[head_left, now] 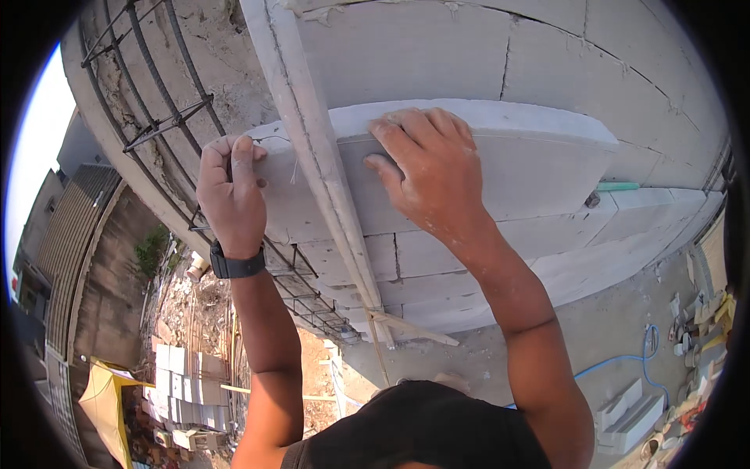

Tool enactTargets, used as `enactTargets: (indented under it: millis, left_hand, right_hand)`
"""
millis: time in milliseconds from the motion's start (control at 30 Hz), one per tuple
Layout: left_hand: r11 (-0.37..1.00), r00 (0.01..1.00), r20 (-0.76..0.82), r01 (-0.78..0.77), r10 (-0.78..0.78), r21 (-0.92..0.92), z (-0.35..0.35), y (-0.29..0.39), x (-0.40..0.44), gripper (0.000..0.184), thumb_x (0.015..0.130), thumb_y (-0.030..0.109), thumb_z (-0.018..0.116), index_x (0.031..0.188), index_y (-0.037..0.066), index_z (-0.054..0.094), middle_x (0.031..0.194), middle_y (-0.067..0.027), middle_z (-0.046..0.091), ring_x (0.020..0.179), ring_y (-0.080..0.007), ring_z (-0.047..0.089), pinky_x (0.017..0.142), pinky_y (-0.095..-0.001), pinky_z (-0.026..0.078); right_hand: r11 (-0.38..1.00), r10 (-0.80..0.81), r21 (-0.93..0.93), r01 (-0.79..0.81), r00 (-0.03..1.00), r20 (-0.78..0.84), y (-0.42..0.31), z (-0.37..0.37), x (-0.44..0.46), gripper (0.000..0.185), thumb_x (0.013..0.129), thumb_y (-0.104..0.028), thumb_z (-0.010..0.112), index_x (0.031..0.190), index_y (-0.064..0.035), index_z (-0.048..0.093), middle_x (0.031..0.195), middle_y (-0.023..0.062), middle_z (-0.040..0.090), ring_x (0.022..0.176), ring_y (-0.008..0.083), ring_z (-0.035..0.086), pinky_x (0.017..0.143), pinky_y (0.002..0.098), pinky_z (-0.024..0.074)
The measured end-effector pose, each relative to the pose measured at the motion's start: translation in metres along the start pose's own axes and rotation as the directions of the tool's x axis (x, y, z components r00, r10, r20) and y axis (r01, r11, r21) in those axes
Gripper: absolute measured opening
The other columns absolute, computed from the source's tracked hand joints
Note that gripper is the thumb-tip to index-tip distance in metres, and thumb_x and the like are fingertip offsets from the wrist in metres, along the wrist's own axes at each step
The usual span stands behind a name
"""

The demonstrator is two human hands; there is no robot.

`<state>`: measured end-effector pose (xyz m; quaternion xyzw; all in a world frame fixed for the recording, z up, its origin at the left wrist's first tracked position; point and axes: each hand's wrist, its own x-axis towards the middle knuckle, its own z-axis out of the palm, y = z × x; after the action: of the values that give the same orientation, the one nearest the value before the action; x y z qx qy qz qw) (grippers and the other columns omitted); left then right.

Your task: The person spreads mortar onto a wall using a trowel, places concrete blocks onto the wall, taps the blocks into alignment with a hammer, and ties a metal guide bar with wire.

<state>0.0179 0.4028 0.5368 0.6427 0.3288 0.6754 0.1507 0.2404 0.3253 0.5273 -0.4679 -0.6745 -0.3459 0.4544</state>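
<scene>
A long pale concrete block (pixel 539 168) lies on top of the block wall, its upper edge whiter than its face. My right hand (pixel 433 168) is curled over that top edge, thumb against the front face. My left hand (pixel 233 184), with a black watch (pixel 237 262) at the wrist, is closed in a pinch at the block's left end. A thin string (pixel 273 139) comes out by its fingertips, and a loose tail hangs below. Between my hands a slanting, mortar-smeared wooden batten (pixel 312 141) stands in front of the block.
Steel rebar (pixel 160 98) runs along the wall's left end. Lower courses of blocks (pixel 437 258) curve away to the right, with a green strip (pixel 617 187) on top. Below are a blue hose (pixel 625 358), spare blocks (pixel 631 414), stacked blocks (pixel 187 383) and a yellow tarp (pixel 108 406).
</scene>
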Motion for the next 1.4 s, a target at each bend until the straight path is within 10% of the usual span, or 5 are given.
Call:
enactTargets:
  millis: [333,400,533,1067,1400]
  left_hand:
    - [0.998,1.000,0.009,-0.015,0.016,-0.062,-0.002,0.001,-0.001,0.017,0.100,0.018,0.061,0.098,0.001,0.063,0.083,-0.0013,0.067,0.065,-0.0036,0.049,0.059,-0.0208,0.043]
    - [0.917,0.968,-0.053,-0.214,0.245,0.336,-0.007,-0.001,-0.003,0.016,0.096,0.016,0.066,0.095,0.000,0.066,0.077,0.0030,0.060,0.065,-0.0027,0.043,0.059,-0.0201,0.037]
    - [0.939,0.981,-0.071,-0.150,0.180,0.311,-0.006,0.000,-0.012,0.011,0.091,0.012,0.070,0.087,0.001,0.068,0.076,0.0007,0.059,0.062,-0.0069,0.042,0.058,-0.0246,0.037]
    - [0.946,0.975,-0.006,0.214,-0.222,-0.245,-0.019,0.003,-0.050,0.012,0.094,0.012,0.067,0.090,0.001,0.064,0.074,0.0046,0.058,0.064,-0.0013,0.046,0.058,-0.0188,0.038]
    - [0.735,0.914,0.133,0.388,-0.382,-0.556,-0.011,0.014,-0.080,0.014,0.096,0.016,0.066,0.095,0.002,0.063,0.070,0.0039,0.057,0.056,-0.0012,0.050,0.048,-0.0187,0.038]
  right_hand:
    - [0.999,0.013,0.033,-0.012,1.000,-0.028,0.007,0.004,0.000,0.026,0.074,-0.017,0.080,0.098,-0.0117,0.072,0.095,-0.0009,0.063,0.087,0.0209,0.058,0.083,0.0389,0.0472]
    - [0.999,0.009,0.036,-0.008,1.000,-0.026,0.006,0.004,0.000,0.027,0.074,-0.017,0.080,0.099,-0.0120,0.072,0.095,-0.0007,0.063,0.088,0.0209,0.058,0.083,0.0390,0.0472]
    - [1.000,-0.013,0.017,0.014,1.000,-0.021,0.005,0.003,0.001,0.030,0.074,-0.016,0.080,0.102,-0.0131,0.073,0.096,0.0006,0.063,0.089,0.0213,0.058,0.084,0.0391,0.0467]
    - [0.986,-0.134,0.094,0.139,0.989,-0.066,-0.013,-0.012,0.006,0.037,0.076,-0.021,0.080,0.107,-0.0044,0.069,0.102,0.0086,0.066,0.094,0.0246,0.059,0.088,0.0407,0.0425]
    - [0.782,-0.133,0.623,-0.018,0.972,0.195,-0.076,-0.033,-0.012,0.051,0.082,-0.030,0.078,0.117,0.0037,0.063,0.103,0.0161,0.067,0.093,0.0273,0.063,0.079,0.0380,0.0511]
